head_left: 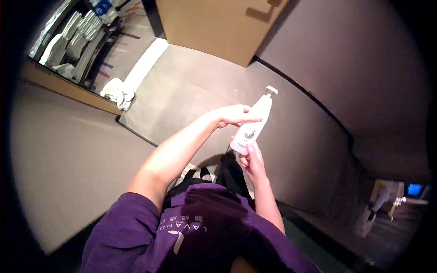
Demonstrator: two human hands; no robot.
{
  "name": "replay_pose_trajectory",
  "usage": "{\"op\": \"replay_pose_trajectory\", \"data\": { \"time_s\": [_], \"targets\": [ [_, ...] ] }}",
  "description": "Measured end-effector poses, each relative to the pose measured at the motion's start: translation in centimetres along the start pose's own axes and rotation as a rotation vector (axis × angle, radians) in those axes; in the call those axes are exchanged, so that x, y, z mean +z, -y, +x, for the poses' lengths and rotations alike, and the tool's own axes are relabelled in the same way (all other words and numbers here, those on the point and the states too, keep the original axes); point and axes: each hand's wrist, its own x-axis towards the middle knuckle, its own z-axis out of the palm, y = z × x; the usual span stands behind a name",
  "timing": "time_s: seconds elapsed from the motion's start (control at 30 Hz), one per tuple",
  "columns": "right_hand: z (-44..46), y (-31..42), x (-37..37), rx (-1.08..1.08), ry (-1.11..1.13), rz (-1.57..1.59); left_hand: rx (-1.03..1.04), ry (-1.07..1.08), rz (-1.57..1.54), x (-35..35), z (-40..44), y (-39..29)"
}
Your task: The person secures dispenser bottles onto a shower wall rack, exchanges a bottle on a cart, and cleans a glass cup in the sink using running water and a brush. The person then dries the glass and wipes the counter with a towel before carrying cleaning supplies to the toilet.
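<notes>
A white pump bottle [249,133] with a dark printed emblem is tilted in front of me, its pump head pointing away to the upper right. My left hand [234,115] is closed around its upper body from the left, with a finger or thumb lying across the front. Lower down, my right hand [252,161] grips the bottle near its base, the thumb against the front. Part of the right hand's fingers is hidden behind the bottle.
A wooden door [214,27] with a handle stands ahead. On the floor by the doorway lies a crumpled white cloth [118,93]. Beyond it, a cart holds folded white linens [82,34]. Walls [355,54] rise on both sides; a blue lit screen [414,189] glows far right.
</notes>
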Motion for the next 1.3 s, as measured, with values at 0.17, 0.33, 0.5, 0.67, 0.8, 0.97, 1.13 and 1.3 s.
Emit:
{"op": "replay_pose_trajectory", "data": {
  "time_s": [0.17,0.33,0.5,0.67,0.8,0.97,1.13,1.3],
  "targets": [
    [12.9,5.5,-0.6,0.017,-0.149,-0.486,0.071,-0.483,-0.084,-10.6,1.5,0.0],
    [26.3,10.4,2.5,0.107,0.117,-0.635,0.3,-1.107,-0.378,-19.4,-2.2,0.5],
    [37.5,12.8,11.1,0.124,0.379,-0.798,0.429,-1.45,-0.645,-26.3,-4.5,2.1],
    [49.6,12.2,21.3,0.06,0.631,-0.894,0.31,-1.746,0.021,-38.3,-2.4,8.1],
    [56.8,12.8,30.9,-0.106,0.768,-0.861,0.449,-1.565,0.014,-44.3,-5.1,-1.8],
    [63.1,15.2,46.4,-0.416,0.806,-1.283,0.193,-1.548,0.565,-55.8,-8.2,-5.2],
    [71.9,13.7,55.8,-0.464,0.746,-1.393,0.305,-1.596,0.593,-67.6,-11.4,-5.7],
    [83.7,12.7,66.2,-0.579,0.766,-1.286,0.245,-1.699,0.53,-79.7,-16.8,-5.8]
  ]
}}
